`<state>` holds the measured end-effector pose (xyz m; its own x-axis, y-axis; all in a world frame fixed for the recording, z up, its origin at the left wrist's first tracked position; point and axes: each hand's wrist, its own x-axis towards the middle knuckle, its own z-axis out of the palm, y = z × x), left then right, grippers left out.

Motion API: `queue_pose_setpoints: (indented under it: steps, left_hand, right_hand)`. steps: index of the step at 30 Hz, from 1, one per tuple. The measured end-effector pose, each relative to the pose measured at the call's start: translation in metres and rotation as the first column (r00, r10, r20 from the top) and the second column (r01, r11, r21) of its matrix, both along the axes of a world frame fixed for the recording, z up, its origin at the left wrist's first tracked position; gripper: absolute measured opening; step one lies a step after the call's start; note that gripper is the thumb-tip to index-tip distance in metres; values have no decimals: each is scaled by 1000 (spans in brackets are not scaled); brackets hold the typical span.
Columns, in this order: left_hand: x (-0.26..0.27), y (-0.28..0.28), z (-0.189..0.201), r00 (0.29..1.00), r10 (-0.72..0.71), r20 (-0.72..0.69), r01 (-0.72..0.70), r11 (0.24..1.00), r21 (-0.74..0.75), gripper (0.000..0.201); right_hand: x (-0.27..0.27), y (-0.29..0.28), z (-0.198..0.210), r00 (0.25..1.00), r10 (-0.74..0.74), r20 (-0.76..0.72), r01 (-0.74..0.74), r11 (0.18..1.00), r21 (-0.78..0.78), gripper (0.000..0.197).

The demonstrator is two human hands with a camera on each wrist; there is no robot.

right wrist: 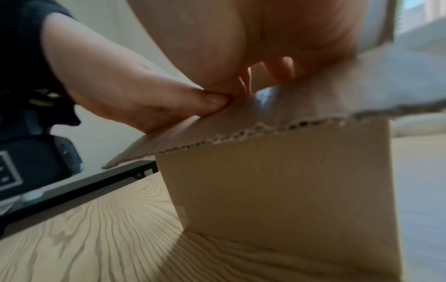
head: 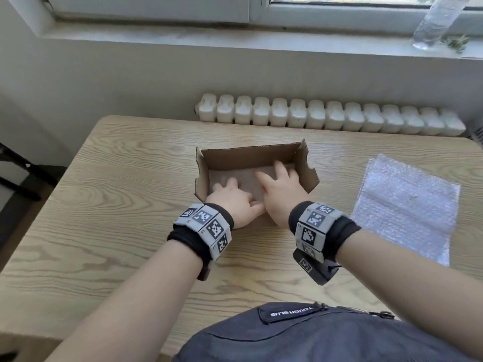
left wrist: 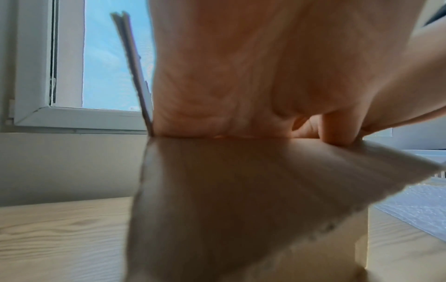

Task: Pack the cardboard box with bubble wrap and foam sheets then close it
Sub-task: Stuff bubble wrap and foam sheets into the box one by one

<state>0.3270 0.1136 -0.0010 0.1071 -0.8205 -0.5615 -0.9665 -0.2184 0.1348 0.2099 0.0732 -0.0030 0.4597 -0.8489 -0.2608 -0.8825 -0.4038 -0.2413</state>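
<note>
An open brown cardboard box [head: 248, 155] stands mid-table with its side flaps upright. A pale sheet [head: 244, 180] lies on the box floor; I cannot tell whether it is foam or bubble wrap. My left hand [head: 235, 197] reaches in over the near edge with fingers straight on the sheet. Its thumb [right wrist: 193, 99] presses the near flap [right wrist: 217, 131] outward. My right hand [head: 281, 182] lies beside it, fingers spread flat on the sheet. A bubble wrap sheet [head: 407, 205] rests on the table to the right of the box.
The wooden table [head: 117, 205] ends at a wall with a white radiator [head: 326, 116]. A plastic bottle [head: 436, 22] stands on the windowsill. A dark bag [head: 300, 335] sits at the near table edge. Black furniture [head: 15, 168] stands off the left side.
</note>
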Motion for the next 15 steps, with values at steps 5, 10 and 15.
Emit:
queue_pose_setpoints:
  steps: [5,10,15]
  left_hand:
    - [-2,-2,1,999,3,32,-4,1000,18,67]
    - [0,-13,-6,1000,-6,-4,6,997,82,79]
    - [5,-21,-9,998,-22,-66,28,996,90,68]
  right_hand:
    - [2,-13,-3,991,22,-133,3,983,185,48]
    - [9,-19,-8,971,35,-236,33,960,279,47]
    - [13,-30,-19,965,53,-259,36,943,329,53]
